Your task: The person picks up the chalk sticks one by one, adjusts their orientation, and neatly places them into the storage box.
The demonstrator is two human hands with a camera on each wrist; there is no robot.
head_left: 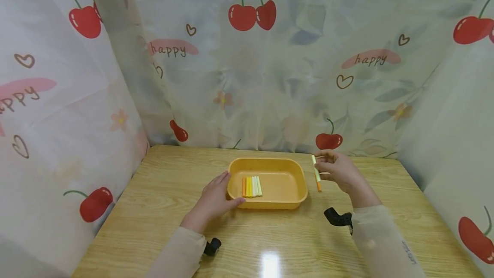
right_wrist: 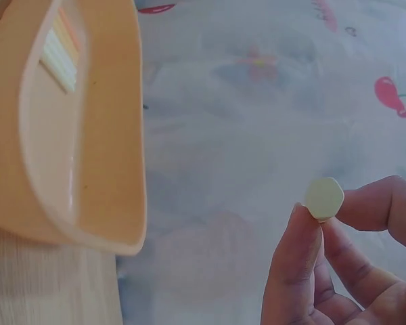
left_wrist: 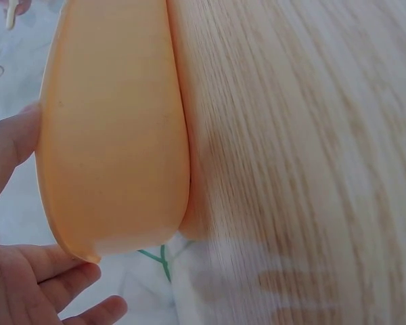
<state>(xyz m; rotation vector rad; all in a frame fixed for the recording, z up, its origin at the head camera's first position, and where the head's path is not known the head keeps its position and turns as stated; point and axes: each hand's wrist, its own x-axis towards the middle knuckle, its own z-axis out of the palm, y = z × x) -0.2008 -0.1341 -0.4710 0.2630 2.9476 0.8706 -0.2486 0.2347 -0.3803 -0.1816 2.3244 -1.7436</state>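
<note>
An orange-yellow plastic tray (head_left: 287, 204) stands on the wooden table. My left hand (head_left: 213, 200) rests against its left end, fingers nearly straight at the side and thumb along the front rim. Inside the tray, on its left part, several short sticks (head_left: 252, 186) lie side by side, from orange through yellow to pale yellow. Off the tray's right side, my right hand (head_left: 336, 170) pinches a slim stick (head_left: 316, 170), pale yellow above and orange at its lower end. The right wrist view looks onto this stick's pale six-sided end (right_wrist: 324, 198), between thumb and fingertips.
The wooden table (head_left: 154, 209) reaches back to a curtain (head_left: 270, 85) printed with cherries, which also hangs at both sides. Black wrist mounts (head_left: 338, 217) stick out from both sleeves. A bright reflection shows at the table's front.
</note>
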